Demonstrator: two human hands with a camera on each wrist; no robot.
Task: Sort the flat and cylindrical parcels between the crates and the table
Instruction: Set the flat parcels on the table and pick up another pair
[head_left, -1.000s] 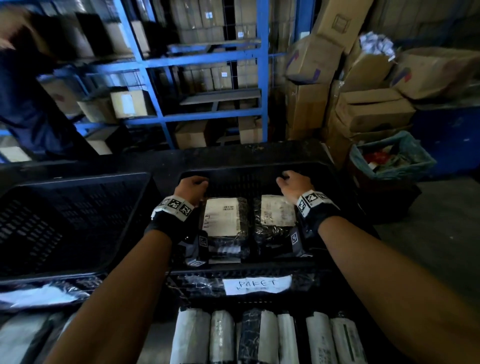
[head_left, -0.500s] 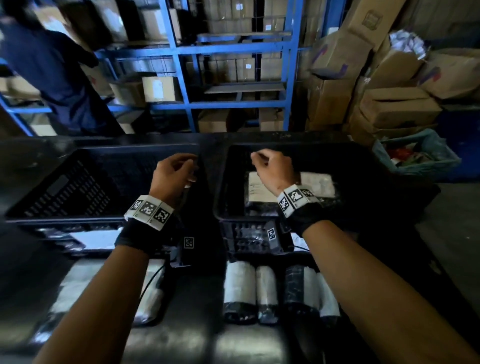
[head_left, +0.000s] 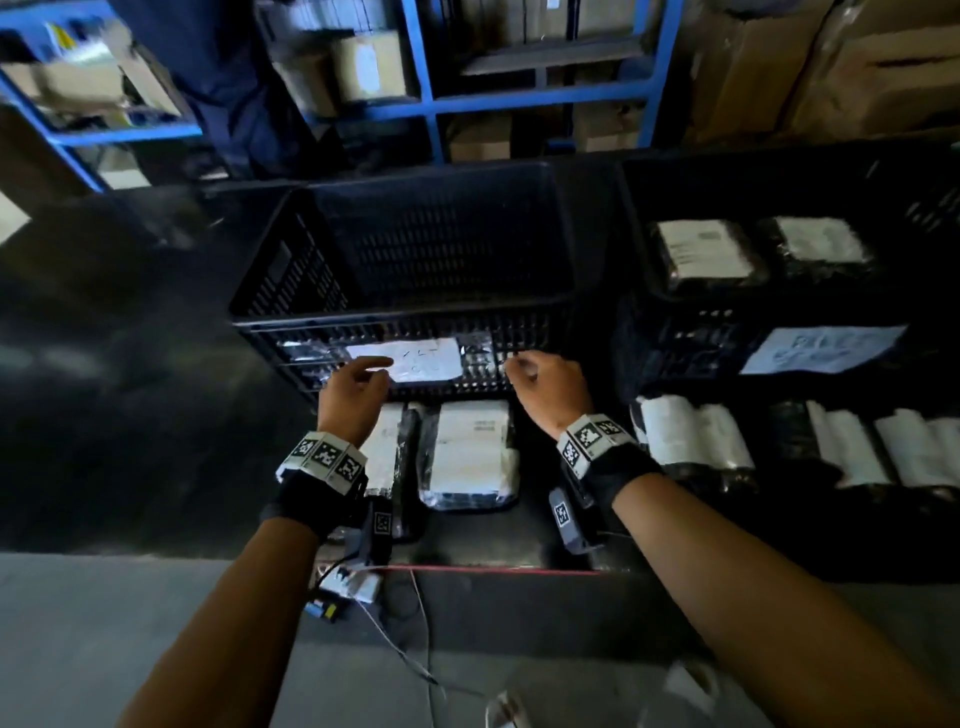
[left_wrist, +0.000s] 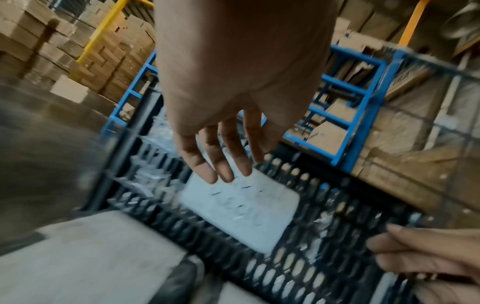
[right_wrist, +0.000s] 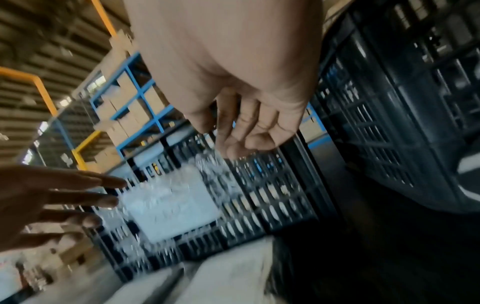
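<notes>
1. The left crate (head_left: 415, 270) stands at the centre of the table (head_left: 130, 415); the right crate (head_left: 779, 306) sits just beside it at 3 o'clock.
2. Two flat parcels (head_left: 470, 452) lie side by side on the table at 6 o'clock of the left crate.
3. Cylindrical parcels (head_left: 691, 436) lie in a row at 6 o'clock of the right crate.
4. Two parcels (head_left: 706, 249) lie inside the right crate.
5. Shelving (head_left: 431, 104) stands at 12 o'clock, behind the table.
</notes>
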